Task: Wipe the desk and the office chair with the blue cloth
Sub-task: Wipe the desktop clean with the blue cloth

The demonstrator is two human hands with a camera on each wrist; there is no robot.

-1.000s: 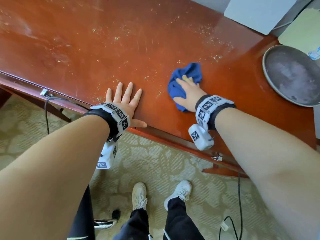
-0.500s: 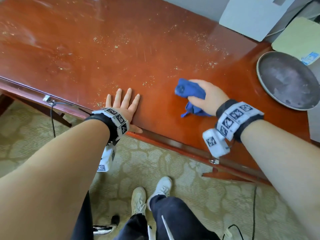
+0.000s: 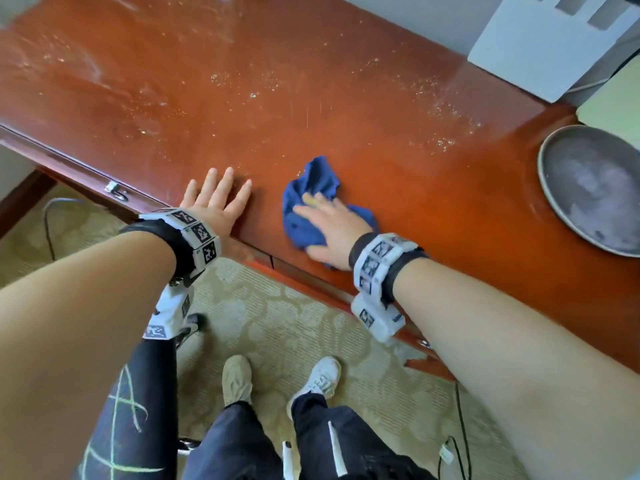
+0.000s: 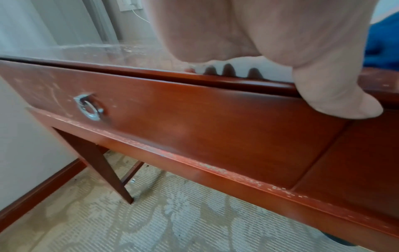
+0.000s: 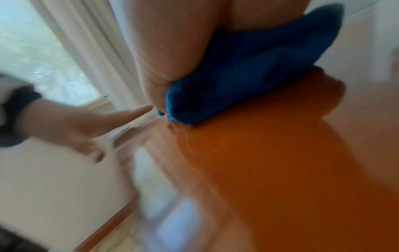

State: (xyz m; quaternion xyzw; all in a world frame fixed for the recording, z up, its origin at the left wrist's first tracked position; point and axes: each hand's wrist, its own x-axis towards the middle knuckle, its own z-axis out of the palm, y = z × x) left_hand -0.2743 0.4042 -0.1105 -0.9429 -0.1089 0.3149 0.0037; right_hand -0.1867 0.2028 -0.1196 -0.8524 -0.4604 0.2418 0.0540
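The red-brown desk (image 3: 398, 109) fills the top of the head view, with pale dust specks on its far part. A crumpled blue cloth (image 3: 313, 187) lies near the front edge. My right hand (image 3: 332, 225) lies flat on the blue cloth (image 5: 248, 76) with its fingers stretched out, pressing it onto the desk (image 5: 280, 162); that view is blurred. My left hand (image 3: 214, 199) rests palm down on the desk edge, a little left of the cloth. In the left wrist view its thumb (image 4: 336, 102) hangs over the edge, and the cloth (image 4: 382, 42) shows at the right.
A round grey metal tray (image 3: 588, 188) sits at the desk's right end, a white box (image 3: 540, 39) behind it. A drawer with a chrome ring handle (image 4: 88, 107) runs under the desktop. Cables (image 3: 460, 424) lie on the patterned carpet by my feet.
My right hand has swept the cloth left and back toward the desk's front edge, and its fingers have flattened over it. The left hand has stayed put.
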